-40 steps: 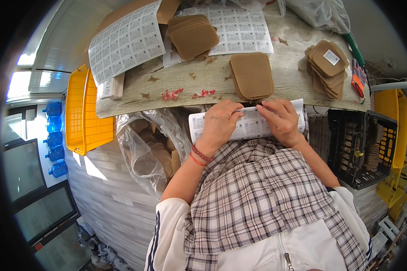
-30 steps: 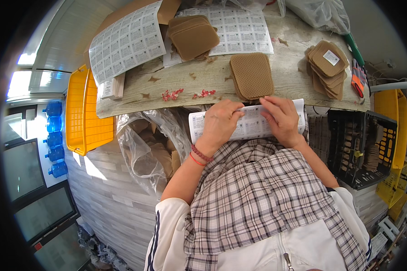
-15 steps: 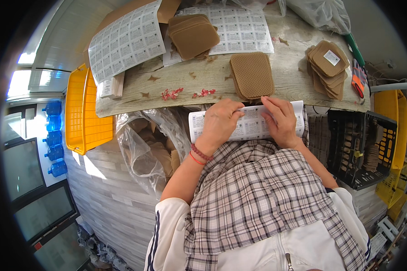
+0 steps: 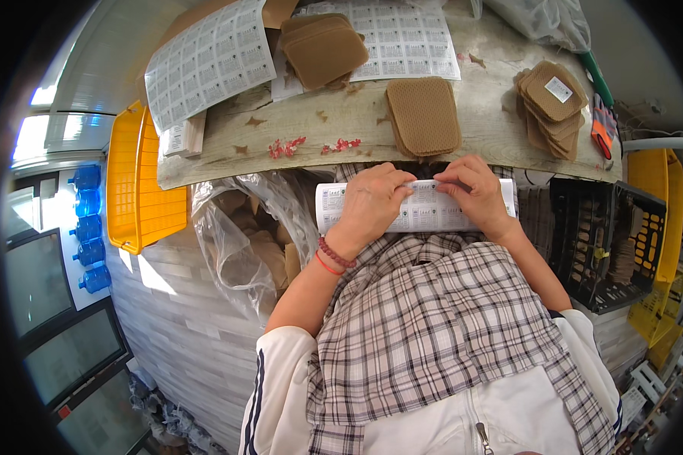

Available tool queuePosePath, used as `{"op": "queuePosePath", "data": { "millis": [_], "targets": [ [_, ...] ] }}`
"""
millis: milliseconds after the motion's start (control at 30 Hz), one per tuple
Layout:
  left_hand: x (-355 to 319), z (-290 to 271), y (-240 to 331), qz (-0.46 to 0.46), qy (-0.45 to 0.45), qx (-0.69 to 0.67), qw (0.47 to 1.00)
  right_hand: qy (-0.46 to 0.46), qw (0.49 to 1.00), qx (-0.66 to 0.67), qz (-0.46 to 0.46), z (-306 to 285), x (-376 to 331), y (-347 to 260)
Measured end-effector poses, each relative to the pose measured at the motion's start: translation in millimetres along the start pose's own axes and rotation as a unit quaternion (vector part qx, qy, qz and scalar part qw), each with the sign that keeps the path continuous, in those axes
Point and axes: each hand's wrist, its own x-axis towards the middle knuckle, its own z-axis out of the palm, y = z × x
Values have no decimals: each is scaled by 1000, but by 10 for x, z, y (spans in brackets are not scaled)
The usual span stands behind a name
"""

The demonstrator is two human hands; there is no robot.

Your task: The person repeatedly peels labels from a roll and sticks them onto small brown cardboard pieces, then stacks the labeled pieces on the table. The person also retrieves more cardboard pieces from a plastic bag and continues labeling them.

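Observation:
A folded or bent sheet of printed white labels (image 4: 436, 220) lies across my lap at the table's front edge. My left hand (image 4: 373, 201) is closed over its upper edge, thumb and forefinger pinched together. Beside it, my right hand (image 4: 479, 196) pinches the same upper edge with its fingertips; whether a single label is between them is too small to tell. Just beyond my hands sits a stack of brown perforated pads (image 4: 423, 117) with rounded corners. Farther right, a fanned stack of similar pads (image 4: 548, 114) carries a white label (image 4: 559, 89) on top.
More label sheets (image 4: 212, 64) and brown pads (image 4: 325, 51) lie at the table's back left. An orange-grey glove (image 4: 603, 130) rests at the right edge. Below are a clear plastic bag (image 4: 239, 258) of brown pieces, a yellow basket (image 4: 140, 178) and a black crate (image 4: 603, 246).
My right hand has drawn its fingers back from the pad stack's near edge and bent them down to the label sheet. My left hand stays at the sheet.

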Motion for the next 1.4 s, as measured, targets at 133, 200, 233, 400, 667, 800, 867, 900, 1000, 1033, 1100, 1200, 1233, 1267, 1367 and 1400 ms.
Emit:
{"op": "queuePosePath", "data": {
  "millis": [133, 200, 233, 400, 667, 800, 867, 900, 1000, 1033, 1100, 1200, 1233, 1267, 1367, 1400],
  "targets": [
    [-86, 19, 1, 3, -20, 2, 1000, -52, 999, -1, -13, -16, -34, 65],
    [-115, 34, -8, 6, -25, -7, 1000, -70, 997, 8, -9, -27, -45, 55],
    [-125, 34, -4, 16, -17, -3, 1000, -79, 997, 12, -7, -35, -46, 42],
    [-144, 47, 24, 58, 9, 1, 998, -148, 987, 25, 51, -82, -43, -8],
    [-129, 77, 53, -10, -6, 0, 1000, -30, 990, -81, -111, 56, -105, -42],
    [-146, 95, 35, -5, -9, 1, 1000, 4, 977, -131, -169, 123, -196, -33],
    [-133, 98, 31, -7, -12, -1, 1000, 35, 968, -146, -199, 129, -180, -41],
    [-126, 101, 27, -8, -13, -2, 1000, 33, 967, -151, -203, 127, -184, -47],
    [-118, 107, 6, -20, -23, -10, 999, 25, 965, -152, -211, 118, -193, -56],
    [-115, 103, 7, -21, -24, -11, 999, 20, 967, -144, -211, 111, -196, -47],
    [-111, 101, 8, -21, -27, -13, 999, 20, 973, -124, -196, 126, -212, -45],
    [-109, 65, 17, -12, -47, 3, 999, 37, 987, -80, -137, 190, -206, -131],
    [-108, 60, 8, -5, -43, -10, 999, 44, 991, -63, -106, 194, -188, -172],
    [-114, 55, 0, 0, -39, -24, 999, 51, 995, -46, -74, 195, -183, -200],
    [-88, -114, 55, -73, -98, -88, 989, 3, 991, -96, -91, 197, -191, -169],
    [-71, -173, 78, -113, -128, -113, 979, -1, 991, -96, -93, 197, -178, -180]
  ]
}}
